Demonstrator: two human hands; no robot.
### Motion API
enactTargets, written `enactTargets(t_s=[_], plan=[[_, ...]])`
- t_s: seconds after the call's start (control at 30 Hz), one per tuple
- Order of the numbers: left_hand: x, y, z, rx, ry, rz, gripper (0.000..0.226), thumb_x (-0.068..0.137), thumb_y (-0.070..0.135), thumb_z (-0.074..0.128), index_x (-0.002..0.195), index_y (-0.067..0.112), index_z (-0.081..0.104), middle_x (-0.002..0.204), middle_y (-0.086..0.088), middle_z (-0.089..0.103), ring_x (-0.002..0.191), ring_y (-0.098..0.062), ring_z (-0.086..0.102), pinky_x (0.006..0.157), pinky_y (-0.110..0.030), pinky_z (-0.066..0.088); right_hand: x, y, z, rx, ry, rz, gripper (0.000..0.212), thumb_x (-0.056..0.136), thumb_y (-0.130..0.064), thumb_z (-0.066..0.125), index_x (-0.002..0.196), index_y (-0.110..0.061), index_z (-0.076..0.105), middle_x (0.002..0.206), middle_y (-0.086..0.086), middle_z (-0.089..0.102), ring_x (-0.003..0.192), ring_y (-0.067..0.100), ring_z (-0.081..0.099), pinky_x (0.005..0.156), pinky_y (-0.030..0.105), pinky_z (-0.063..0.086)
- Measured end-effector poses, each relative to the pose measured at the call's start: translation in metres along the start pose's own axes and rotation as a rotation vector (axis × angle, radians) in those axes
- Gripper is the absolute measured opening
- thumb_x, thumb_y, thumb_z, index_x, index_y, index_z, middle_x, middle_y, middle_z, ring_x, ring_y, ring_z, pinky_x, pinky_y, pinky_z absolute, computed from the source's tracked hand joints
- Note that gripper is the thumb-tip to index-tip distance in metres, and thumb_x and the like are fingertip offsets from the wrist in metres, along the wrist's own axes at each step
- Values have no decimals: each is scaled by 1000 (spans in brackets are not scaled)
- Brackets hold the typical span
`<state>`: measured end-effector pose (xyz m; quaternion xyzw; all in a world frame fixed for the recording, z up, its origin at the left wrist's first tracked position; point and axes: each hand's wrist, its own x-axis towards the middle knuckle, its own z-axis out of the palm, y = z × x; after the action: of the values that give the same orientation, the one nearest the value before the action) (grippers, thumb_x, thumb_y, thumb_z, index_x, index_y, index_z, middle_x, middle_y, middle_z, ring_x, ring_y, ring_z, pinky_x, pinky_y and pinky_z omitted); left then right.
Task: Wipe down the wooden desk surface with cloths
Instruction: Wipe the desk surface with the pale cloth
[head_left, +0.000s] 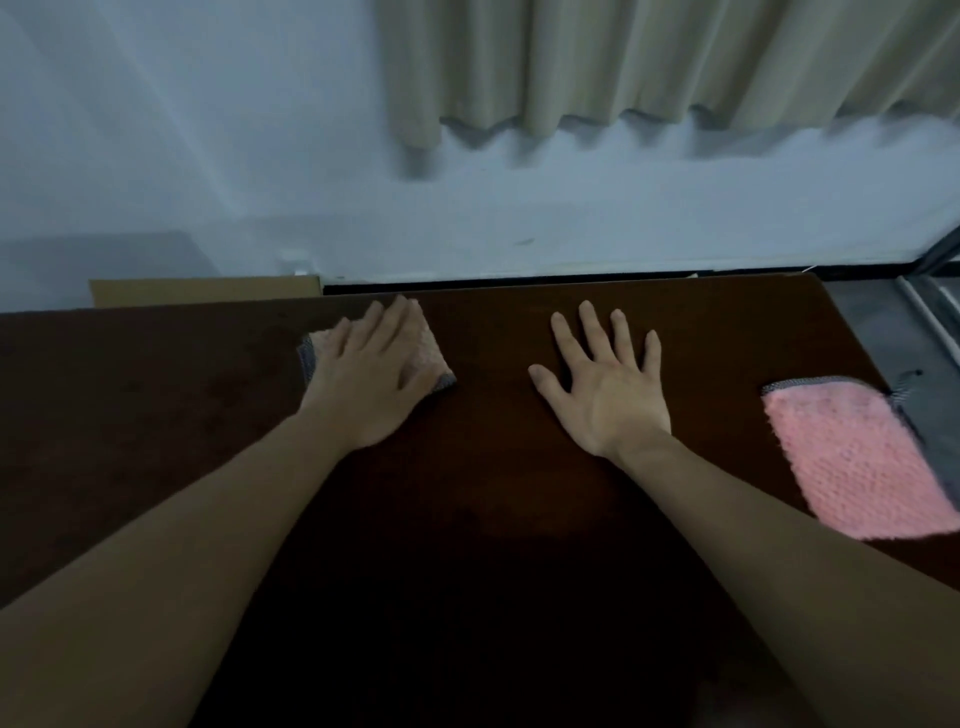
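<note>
Fingers (387, 325) of my left hand (371, 376) lie straight and flat, pressing a small pink cloth (418, 343) against the dark wooden desk (483, 499) near its far edge. That cloth is nubbly, pale pink, with a grey trim showing at two corners from under my palm. My right hand (605, 384) rests spread and released on the bare wood just to the right, fingers splayed, gripping nothing. From the head view I see a second pink cloth (852, 462) lying flat at the desk's right edge, well apart from both hands; it is brighter pink, fluffy, and grey-bordered. Behind the desk stand a pale wall (208, 130) and a beige curtain (623, 62).
</note>
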<state>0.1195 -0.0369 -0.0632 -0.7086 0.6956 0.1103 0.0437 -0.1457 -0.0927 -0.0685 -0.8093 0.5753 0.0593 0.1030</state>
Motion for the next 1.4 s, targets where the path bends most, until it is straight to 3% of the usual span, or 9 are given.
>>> enactTargets(t_s=[0.17,0.3,0.53,0.67,0.83,1.0,1.07,1.17,1.4], plan=[[-97,12,7,-1,-101,221,79,95,73,-3,156,28,-24,164,10,-28,151,-12,-27,126,-46,-8,-4,-3,-1,-13,-17,22,76,95,-72,1,160,-36,-10,168,-2,-19,154,29,-19,123,59,-7],[-102,-4,14,48,-116,295,79,92,77,-6,155,32,-25,162,15,-31,149,-8,-30,125,-44,-10,-5,-4,-2,-6,-18,39,75,95,-72,1,160,-37,-10,168,-2,-20,154,28,-20,123,57,-8],[17,-30,-1,36,-7,56,77,100,66,12,160,27,-17,167,8,-22,154,-14,-18,123,-41,-10,-2,-3,-1,-25,3,47,74,96,-73,4,160,-39,-10,168,-5,-19,154,26,-20,123,57,-9],[32,-27,-1,-4,56,9,76,102,63,16,162,23,-9,169,4,-13,155,-17,-11,124,-44,-7,-2,-6,-2,-39,-33,45,72,97,-72,5,159,-40,-12,167,-6,-22,154,26,-20,123,57,-9],[-58,-13,2,21,-18,219,77,102,65,18,161,24,-13,168,6,-18,155,-17,-14,125,-45,-6,-2,-20,-14,-45,-136,85,76,96,-74,8,160,-37,-13,167,-2,-25,153,28,-24,119,64,-12],[-128,-37,15,22,-111,353,78,100,70,13,159,30,-18,163,14,-30,148,-7,-32,124,-42,-11,-26,-99,-11,231,-29,-10,68,101,-66,18,160,-42,-5,168,-7,-20,153,24,-24,120,58,-16],[-118,-52,15,41,-110,330,79,99,72,12,158,31,-21,162,15,-31,148,-6,-33,124,-43,-11,-31,-125,-3,269,-52,1,62,104,-60,16,160,-42,-4,168,-7,-18,153,28,-23,119,61,-16],[-78,-70,6,65,-91,253,82,96,74,8,158,29,-22,163,11,-29,151,-11,-26,125,-44,-10,-32,-136,8,118,-63,25,60,106,-55,11,161,-38,-4,169,-3,-16,153,33,-22,118,67,-12],[19,-107,-7,45,22,145,85,93,73,5,161,25,-11,169,5,-14,155,-16,-11,126,-45,-6,-29,-137,18,29,-20,51,61,103,-58,8,160,-41,-6,168,-3,-18,153,34,-22,118,67,-13]])
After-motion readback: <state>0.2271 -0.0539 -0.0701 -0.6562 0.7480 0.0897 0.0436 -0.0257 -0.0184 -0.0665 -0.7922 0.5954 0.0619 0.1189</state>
